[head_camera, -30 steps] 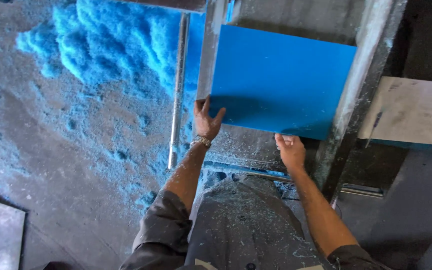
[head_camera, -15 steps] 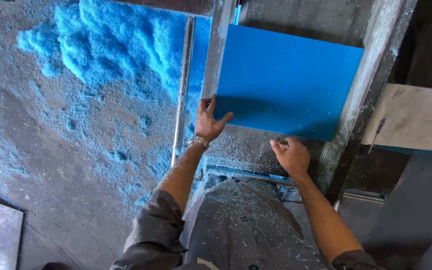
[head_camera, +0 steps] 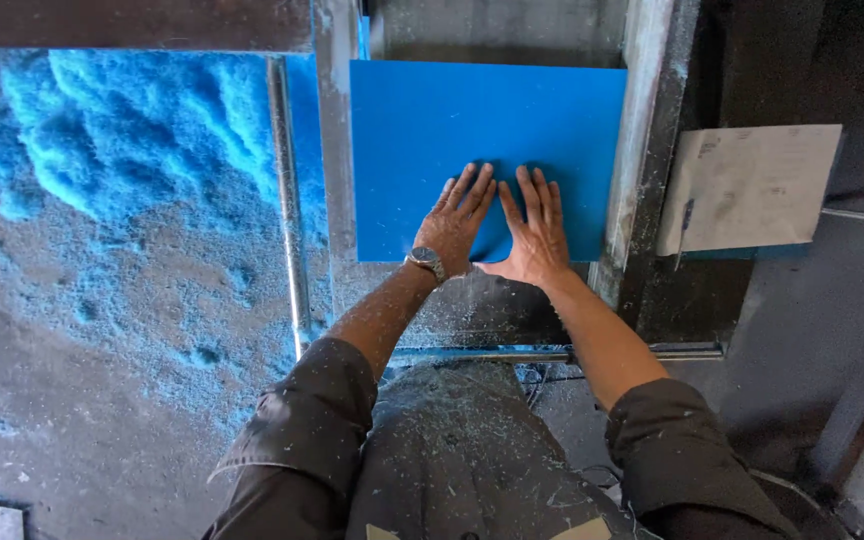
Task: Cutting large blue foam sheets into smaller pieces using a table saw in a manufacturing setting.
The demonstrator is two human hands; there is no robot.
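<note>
A flat blue panel (head_camera: 482, 130) lies on a dusty grey machine table (head_camera: 472, 300), between a metal rail on its left and a grey upright fence (head_camera: 632, 160) on its right. My left hand (head_camera: 457, 225), with a wristwatch, lies flat on the panel's near edge, fingers spread. Beside it my right hand (head_camera: 532, 230) also presses flat on the panel, thumbs nearly touching. Neither hand grips anything.
Blue shavings and dust (head_camera: 122, 160) are heaped across the surface to the left. A thin metal rod (head_camera: 287, 200) runs front to back beside the table. A sheet of paper (head_camera: 747, 185) is pinned on the dark wall at right.
Both hands have moved from the panel's near corners onto its middle, side by side and flat. The view has shifted, so the panel now sits squarer and more central.
</note>
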